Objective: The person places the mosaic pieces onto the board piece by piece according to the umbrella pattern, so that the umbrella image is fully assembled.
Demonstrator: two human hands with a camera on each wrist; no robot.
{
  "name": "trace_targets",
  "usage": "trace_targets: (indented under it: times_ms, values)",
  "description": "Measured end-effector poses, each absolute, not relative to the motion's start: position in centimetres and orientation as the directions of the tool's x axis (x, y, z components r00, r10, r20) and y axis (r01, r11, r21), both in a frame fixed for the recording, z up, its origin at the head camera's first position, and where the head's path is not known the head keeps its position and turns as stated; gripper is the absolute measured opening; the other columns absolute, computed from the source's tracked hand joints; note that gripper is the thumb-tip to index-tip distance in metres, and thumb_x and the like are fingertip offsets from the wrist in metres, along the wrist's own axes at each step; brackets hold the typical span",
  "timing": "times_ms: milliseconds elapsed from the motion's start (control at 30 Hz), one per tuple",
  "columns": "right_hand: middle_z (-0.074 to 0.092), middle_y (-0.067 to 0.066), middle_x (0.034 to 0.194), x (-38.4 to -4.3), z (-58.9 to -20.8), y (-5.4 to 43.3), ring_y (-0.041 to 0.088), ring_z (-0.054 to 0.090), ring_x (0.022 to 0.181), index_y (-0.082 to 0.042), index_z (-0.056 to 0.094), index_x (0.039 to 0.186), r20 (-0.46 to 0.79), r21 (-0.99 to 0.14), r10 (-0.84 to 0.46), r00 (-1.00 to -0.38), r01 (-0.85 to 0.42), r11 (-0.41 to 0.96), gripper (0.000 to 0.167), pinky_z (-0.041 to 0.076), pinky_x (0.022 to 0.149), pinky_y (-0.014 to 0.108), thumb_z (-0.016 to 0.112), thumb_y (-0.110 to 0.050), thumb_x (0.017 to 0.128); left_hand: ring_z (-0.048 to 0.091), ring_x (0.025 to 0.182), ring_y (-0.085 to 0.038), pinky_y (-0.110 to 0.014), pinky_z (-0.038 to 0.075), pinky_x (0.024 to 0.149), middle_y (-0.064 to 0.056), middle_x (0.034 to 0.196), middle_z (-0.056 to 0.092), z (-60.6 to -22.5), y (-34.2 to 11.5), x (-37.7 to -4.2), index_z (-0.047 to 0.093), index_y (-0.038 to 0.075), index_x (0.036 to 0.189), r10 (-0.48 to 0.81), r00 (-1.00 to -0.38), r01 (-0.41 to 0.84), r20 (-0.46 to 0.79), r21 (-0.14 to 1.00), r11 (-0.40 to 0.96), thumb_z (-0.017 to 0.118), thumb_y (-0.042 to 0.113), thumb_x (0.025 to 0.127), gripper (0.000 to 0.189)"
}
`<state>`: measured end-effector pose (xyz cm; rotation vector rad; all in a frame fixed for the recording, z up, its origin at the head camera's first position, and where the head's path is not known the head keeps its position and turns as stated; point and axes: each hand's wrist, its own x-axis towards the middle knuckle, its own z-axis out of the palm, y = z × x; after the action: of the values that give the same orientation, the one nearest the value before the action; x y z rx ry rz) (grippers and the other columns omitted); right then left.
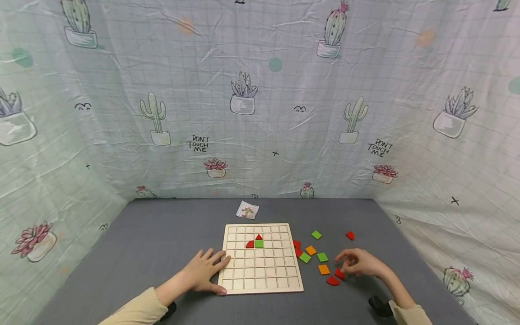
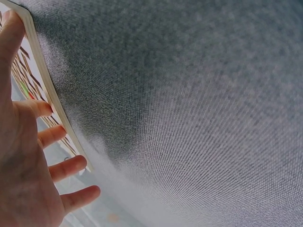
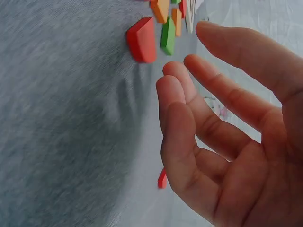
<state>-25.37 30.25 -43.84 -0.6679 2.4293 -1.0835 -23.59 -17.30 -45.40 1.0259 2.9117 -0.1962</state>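
Observation:
My left hand [image 1: 203, 271] rests on the left edge of a pale wooden grid board [image 1: 266, 273], fingers spread and thumb at the near corner. In the left wrist view, that hand [image 2: 23, 156] lies along the board's rim [image 2: 53, 97]. On the grid sit a red triangle [image 1: 258, 237], a green square [image 1: 259, 244] and a red quarter-circle [image 1: 249, 244] beside the square. Over the table at right hovers my right hand [image 1: 361, 263], its fingers loosely bent and nothing between them. Close to its fingertips lies a red piece [image 1: 339, 273]; the right wrist view shows a gap between the fingers and a red block [image 3: 144, 40].
Right of the board are scattered green squares [image 1: 322, 257], orange squares [image 1: 323, 269] and red pieces [image 1: 332, 281]. One red piece [image 1: 350, 235] lies farther right. Behind the board is a small printed card [image 1: 247, 210]. A cactus-patterned curtain [image 1: 260, 149] encloses the grey table [image 1: 170, 234].

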Motion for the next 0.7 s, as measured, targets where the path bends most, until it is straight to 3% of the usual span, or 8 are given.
trace_targets:
  times_ms: [400, 700]
  values:
    - [0.062, 0.019, 0.078, -25.2, -44.9, 31.4, 0.001, 0.043, 0.053, 0.016, 0.046, 0.114, -0.207, -0.874, -0.664, -0.718, -0.169, 0.456, 0.038, 0.035, 0.046, 0.019, 0.057, -0.005, 0.084, 0.037, 0.121, -0.033, -0.055, 0.032, 0.094, -0.007, 0.138, 0.037, -45.3, -17.2, -23.6, 0.035, 0.017, 0.138, 0.605, -0.788, 0.614, -0.112, -0.097, 0.783, 0.047, 0.073, 0.07, 0.089]
    - [0.059, 0.006, 0.069, -25.3, -45.2, 30.6, 0.002, 0.042, 0.049, 0.005, 0.053, 0.105, -0.214, -0.806, -0.587, -0.781, -0.198, 0.558, 0.037, 0.036, 0.045, 0.02, 0.069, -0.008, 0.074, 0.036, 0.122, -0.033, -0.055, 0.031, 0.094, -0.007, 0.138, 0.037, -45.2, -17.1, -23.6, 0.035, 0.017, 0.138, 0.598, -0.791, 0.61, -0.127, -0.091, 0.787, 0.048, 0.072, 0.07, 0.089]
